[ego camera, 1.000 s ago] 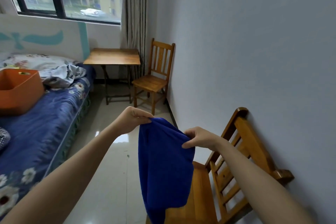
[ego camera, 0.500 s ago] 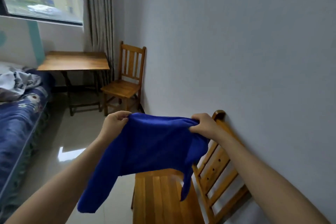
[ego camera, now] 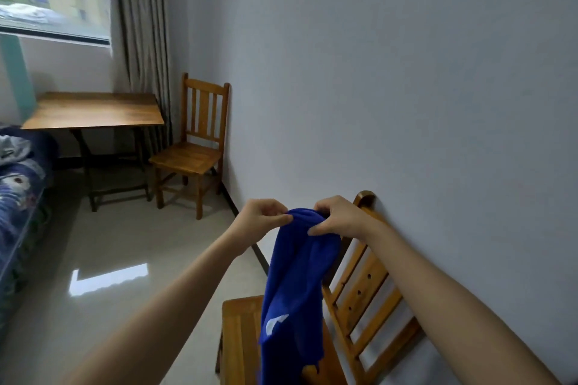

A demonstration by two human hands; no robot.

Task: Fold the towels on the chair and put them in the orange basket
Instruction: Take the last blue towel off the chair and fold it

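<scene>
Soft blue cloth towel (ego camera: pixel 297 284) hangs limp above the slatted wooden chair (ego camera: pixel 359 287) — light and floppy, likely best gripped at corners. Left hand (ego camera: pixel 261 219) and right hand (ego camera: pixel 336 217) pinch its top edge, fingers curled tight.

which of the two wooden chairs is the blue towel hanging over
The near chair against the wall, its seat right under the hanging blue towel. The other chair stands far off beside the table.
</scene>
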